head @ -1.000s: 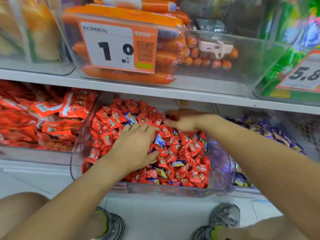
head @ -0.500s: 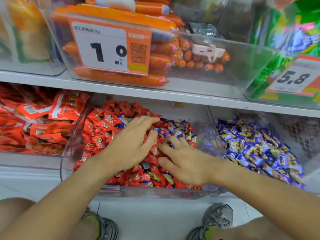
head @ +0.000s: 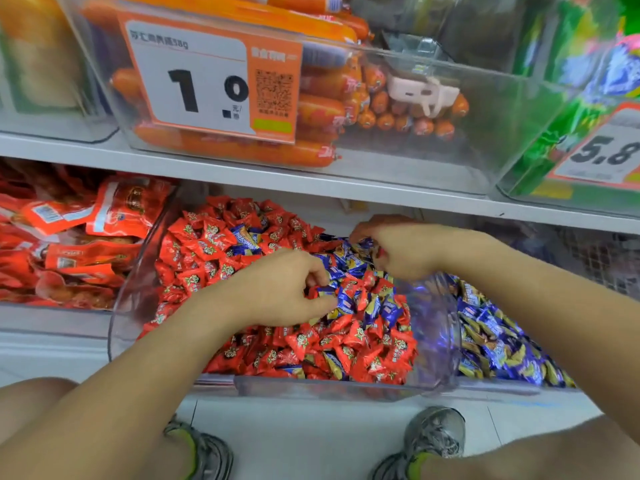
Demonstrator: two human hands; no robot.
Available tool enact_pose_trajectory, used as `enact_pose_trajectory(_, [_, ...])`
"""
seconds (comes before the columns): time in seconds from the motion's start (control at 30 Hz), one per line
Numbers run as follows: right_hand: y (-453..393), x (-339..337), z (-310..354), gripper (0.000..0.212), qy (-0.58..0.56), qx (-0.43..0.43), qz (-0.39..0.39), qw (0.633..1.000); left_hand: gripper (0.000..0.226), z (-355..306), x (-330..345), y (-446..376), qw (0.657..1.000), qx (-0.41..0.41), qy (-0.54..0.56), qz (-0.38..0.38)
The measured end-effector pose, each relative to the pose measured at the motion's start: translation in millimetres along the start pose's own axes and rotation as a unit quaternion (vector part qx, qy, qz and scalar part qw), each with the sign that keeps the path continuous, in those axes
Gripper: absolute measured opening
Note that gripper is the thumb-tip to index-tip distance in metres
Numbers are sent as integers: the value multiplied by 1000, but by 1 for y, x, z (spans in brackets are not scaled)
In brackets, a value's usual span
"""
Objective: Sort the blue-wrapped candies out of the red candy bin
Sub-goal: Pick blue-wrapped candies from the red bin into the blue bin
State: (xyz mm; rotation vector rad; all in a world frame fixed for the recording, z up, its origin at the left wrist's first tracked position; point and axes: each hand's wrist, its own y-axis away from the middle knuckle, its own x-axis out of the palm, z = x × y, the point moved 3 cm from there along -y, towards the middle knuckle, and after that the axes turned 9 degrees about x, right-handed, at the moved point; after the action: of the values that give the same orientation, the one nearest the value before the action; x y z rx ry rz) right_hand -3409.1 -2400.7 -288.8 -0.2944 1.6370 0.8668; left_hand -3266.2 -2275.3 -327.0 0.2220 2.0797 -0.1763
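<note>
— Looking down at the red candy bin, what do you have?

— I see a clear bin on the lower shelf, heaped with red-wrapped candies. Blue-wrapped candies sit in a cluster right of the bin's middle, with a few more scattered near the front wall and one or two toward the far left.

— And the hands?

— My left hand lies on the heap near the middle, its fingers curled down into the blue cluster; thumb and fingertips pinch at a blue candy. My right hand is farther back and to the right, its fingers bent around several blue wrappers at the far edge of that cluster. I can't tell how many it holds.

— What's around the bin?

— Just to the right, a second bin holds blue and gold wrappers. To the left lie red snack packets. On the upper shelf, a clear box of orange sausages carries a price tag reading 1.0. Near me, two grey shoes rest on the floor.
</note>
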Motion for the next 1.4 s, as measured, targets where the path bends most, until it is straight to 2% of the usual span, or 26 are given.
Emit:
enact_pose_trajectory(0.07, [-29, 7, -1, 95, -29, 22, 68, 997, 44, -3, -3, -5, 999, -16, -4, -28])
enact_pose_trajectory(0.13, [-55, 14, -1, 129, -65, 54, 145, 986, 52, -3, 0, -6, 999, -27, -35, -19])
enact_pose_trajectory(0.2, [-69, 24, 4, 149, -65, 61, 212, 973, 65, 1, 7, -5, 997, -52, -64, 10])
enact_pose_trajectory(0.27, [-78, 32, 8, 155, -46, 50, 230, 971, 80, 4, 11, -4, 994, -77, -70, 13])
enact_pose_trajectory(0.37, [-78, 38, 9, 138, -73, 35, 206, 975, 97, 6, 9, -6, 993, -106, -48, 7])
enact_pose_trajectory(0.5, [-56, 36, 11, 77, -176, 7, 213, 961, 118, 8, 5, -8, 991, -135, 13, 23])
enact_pose_trajectory(0.53, [-49, 35, 12, 69, -195, -8, 214, 957, 121, 9, 4, -7, 991, -133, 23, 27])
enact_pose_trajectory(0.67, [-29, 26, 12, 59, -259, -36, 154, 953, 124, 13, 1, -3, 993, -110, 47, 11])
enact_pose_trajectory(0.73, [-19, 21, 17, 57, -243, -61, 132, 959, 126, 16, 0, -1, 993, -100, 54, 4])
enact_pose_trajectory(0.83, [2, 6, 32, 71, -187, -96, 70, 975, 126, 16, -5, 2, 996, -67, 55, -3])
enact_pose_trajectory(0.93, [24, 4, 47, 83, -167, -120, 28, 978, 111, 15, -16, 12, 998, -28, 55, -13])
enact_pose_trajectory(1.0, [38, 8, 52, 86, -185, -146, 17, 972, 84, 17, -24, 22, 999, 1, 44, -30])
enact_pose_trajectory(1.07, [51, 14, 52, 83, -216, -170, -8, 962, 58, 20, -31, 32, 998, 21, 32, -50])
enact_pose_trajectory(1.13, [63, 23, 51, 74, -270, -184, -27, 945, 41, 22, -34, 40, 997, 20, 29, -66])
enact_pose_trajectory(1.23, [74, 37, 52, 67, -339, -191, -68, 919, 37, 23, -36, 50, 996, 24, 37, -78])
enact_pose_trajectory(1.3, [78, 44, 52, 63, -336, -197, -124, 913, 38, 21, -38, 54, 996, 32, 43, -72])
enact_pose_trajectory(1.4, [80, 50, 49, 46, -373, -205, -217, 878, 39, 18, -38, 59, 995, 32, 58, -70])
